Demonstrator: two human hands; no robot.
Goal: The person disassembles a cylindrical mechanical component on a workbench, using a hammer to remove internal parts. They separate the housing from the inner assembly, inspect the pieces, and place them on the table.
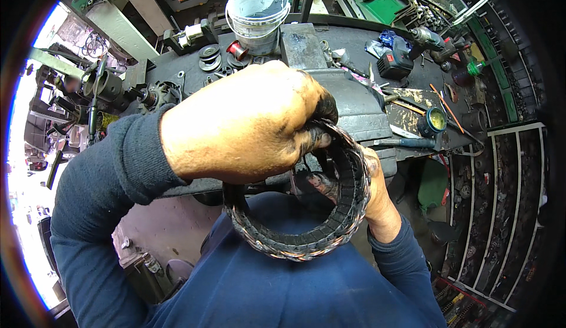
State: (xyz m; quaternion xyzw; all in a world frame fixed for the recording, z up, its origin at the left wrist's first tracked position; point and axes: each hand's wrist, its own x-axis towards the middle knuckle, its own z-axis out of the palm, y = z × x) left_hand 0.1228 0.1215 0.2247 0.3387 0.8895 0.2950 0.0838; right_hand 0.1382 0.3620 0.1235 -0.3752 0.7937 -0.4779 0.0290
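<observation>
Wound ring (298,246), held two-handed
Left hand (247,121) grips upper rim, right hand (374,171) clasps right side; judged heavy, stiff, windings (289,256) fragile; best held by core (348,185)

White glare at far left, dimmer right side, fisheye-bent edges, distant details perhaps soft

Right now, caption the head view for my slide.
Left hand and right hand hold a dark, coppery-edged ring at a cluttered workbench.
</observation>
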